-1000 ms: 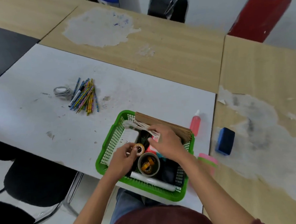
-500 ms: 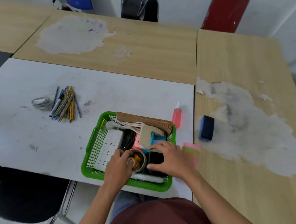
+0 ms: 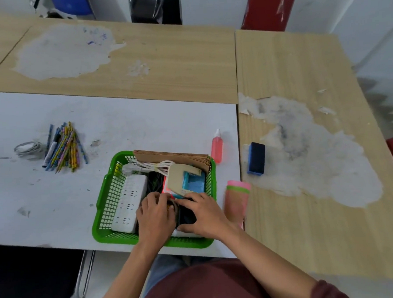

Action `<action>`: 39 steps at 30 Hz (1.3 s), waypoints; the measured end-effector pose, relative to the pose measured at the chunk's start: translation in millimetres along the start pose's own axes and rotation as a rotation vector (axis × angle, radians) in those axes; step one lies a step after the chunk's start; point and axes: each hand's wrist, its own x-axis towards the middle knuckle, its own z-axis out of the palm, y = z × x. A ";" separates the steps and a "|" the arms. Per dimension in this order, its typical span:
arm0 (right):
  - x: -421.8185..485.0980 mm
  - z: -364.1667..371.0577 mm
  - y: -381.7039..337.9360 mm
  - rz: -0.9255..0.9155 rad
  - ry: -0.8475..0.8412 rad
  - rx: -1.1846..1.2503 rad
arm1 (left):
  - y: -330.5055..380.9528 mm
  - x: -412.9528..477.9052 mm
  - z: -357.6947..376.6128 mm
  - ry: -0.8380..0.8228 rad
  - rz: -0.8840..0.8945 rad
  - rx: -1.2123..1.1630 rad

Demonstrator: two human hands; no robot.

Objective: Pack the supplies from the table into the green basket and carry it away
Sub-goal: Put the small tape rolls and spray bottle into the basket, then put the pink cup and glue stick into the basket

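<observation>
The green basket (image 3: pixel 106 187) stands at the near edge of the white table (image 3: pixel 45 202). It holds a white power strip (image 3: pixel 129 198), brown paper bags (image 3: pixel 171 156), a white cable (image 3: pixel 155 165) and a beige and blue device (image 3: pixel 186 181). My left hand (image 3: pixel 156 217) lies in the basket's near end, fingers curled down over a tape roll (image 3: pixel 170 206), which is mostly hidden. Beside it, my right hand (image 3: pixel 203 214) grips a black object (image 3: pixel 186 216) between thumb and fingers. Outside the basket lie a bundle of pencils (image 3: pixel 63 146), a coiled grey cable (image 3: pixel 28 148), a pink spray bottle (image 3: pixel 216 147) and pink cups (image 3: pixel 237 199).
A blue eraser (image 3: pixel 256 158) lies on the wooden table to the right. More wooden tables stand behind. Chairs stand at the far side, black (image 3: pixel 155 7) and red (image 3: pixel 267 6). A black chair seat (image 3: pixel 27 278) is at my lower left.
My right hand let go of the white cable at the basket's back and came down onto the black object. My left hand lowered the tape roll into the basket's near end.
</observation>
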 end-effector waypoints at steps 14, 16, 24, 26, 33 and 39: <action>-37.3 -11.9 71.4 0.895 0.549 0.260 | 52.9 7.4 9.2 0.028 0.347 -0.030; -41.2 -1.6 79.6 0.941 0.462 0.385 | 57.7 6.6 14.3 0.007 0.358 -0.023; -38.6 -3.8 87.6 0.821 0.422 0.660 | 72.2 9.8 18.6 -0.157 0.317 -0.058; -40.1 -16.9 84.0 0.803 0.497 0.690 | 78.9 14.5 11.1 -0.217 0.276 -0.158; -36.0 -81.3 60.0 0.447 0.613 1.003 | 119.2 38.7 -28.5 -0.474 0.238 -0.749; -23.3 -90.6 56.9 0.340 0.469 1.154 | 120.6 64.9 -30.4 -0.491 0.013 -0.927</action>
